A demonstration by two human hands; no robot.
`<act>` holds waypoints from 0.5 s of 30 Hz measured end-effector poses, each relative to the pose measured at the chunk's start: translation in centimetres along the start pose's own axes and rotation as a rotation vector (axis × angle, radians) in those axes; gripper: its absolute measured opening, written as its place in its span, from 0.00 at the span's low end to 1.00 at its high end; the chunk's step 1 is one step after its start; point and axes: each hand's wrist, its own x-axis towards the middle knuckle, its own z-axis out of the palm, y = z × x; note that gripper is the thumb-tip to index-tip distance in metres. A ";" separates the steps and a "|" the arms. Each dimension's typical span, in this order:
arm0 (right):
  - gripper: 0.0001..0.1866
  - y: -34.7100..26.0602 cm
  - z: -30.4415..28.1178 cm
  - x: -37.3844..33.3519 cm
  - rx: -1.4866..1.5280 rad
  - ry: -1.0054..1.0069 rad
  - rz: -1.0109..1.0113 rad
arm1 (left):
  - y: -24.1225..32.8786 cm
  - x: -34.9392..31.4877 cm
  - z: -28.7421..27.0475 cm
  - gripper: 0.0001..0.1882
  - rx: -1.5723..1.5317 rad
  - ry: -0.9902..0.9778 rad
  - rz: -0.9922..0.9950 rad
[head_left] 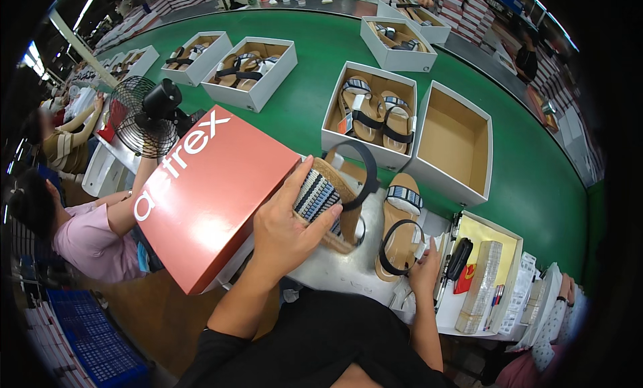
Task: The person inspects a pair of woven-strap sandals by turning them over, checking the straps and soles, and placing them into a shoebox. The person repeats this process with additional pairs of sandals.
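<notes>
Left grip (284, 228): we are gripping a woven-band sandal (316, 198), tilted, just right of the red-lidded box (214, 194). Matching sandal (400, 232): we are seeing it insole-up on the metal surface (340, 273), farther right of that box. Right grip (424, 271): we are resting it at this sandal's far side from the box; whether it is closing on the white piece (420, 252), we cannot tell. Handling: we are advising light, even pressure, the dark strap (369, 168) hanging clear of the box.

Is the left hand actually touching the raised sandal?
Touching. The head view shows the left hand gripping the raised sandal, its thumb overlapping the edge of the woven strap.
</notes>
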 end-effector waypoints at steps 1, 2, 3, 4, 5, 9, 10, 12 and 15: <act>0.33 0.1 0.0 0.6 0.088 -0.014 0.023 | 0.5 0.2 -0.9 0.36 -0.013 -0.042 -0.009; 0.33 0.9 -0.1 1.0 0.171 -0.026 0.055 | 1.2 0.2 -1.6 0.35 -0.069 -0.114 -0.088; 0.24 1.9 0.2 1.5 0.189 0.034 -0.152 | 2.0 0.1 -2.3 0.35 -0.129 -0.188 -0.170; 0.22 3.0 -0.1 1.6 0.356 0.024 -0.081 | 2.4 0.1 -2.8 0.35 -0.189 -0.265 -0.251; 0.20 -0.9 -2.2 1.5 0.525 -0.003 -0.019 | 2.4 -0.3 -3.6 0.35 -0.250 -0.307 -0.288; 0.17 -12.7 -7.8 -0.4 0.935 -0.026 -0.210 | 2.3 -0.4 -3.2 0.36 -0.475 -0.479 -0.437; 0.18 -14.3 -9.0 -1.2 0.943 -0.127 -0.287 | 2.2 -0.2 -3.0 0.35 -0.449 -0.501 -0.423; 0.18 -17.3 -9.5 -2.3 0.953 -0.070 -0.467 | 2.1 0.2 -2.7 0.35 -0.395 -0.549 -0.387; 0.18 -18.6 -10.0 -3.3 1.048 -0.175 -0.483 | 2.0 0.1 -2.5 0.34 -0.391 -0.549 -0.360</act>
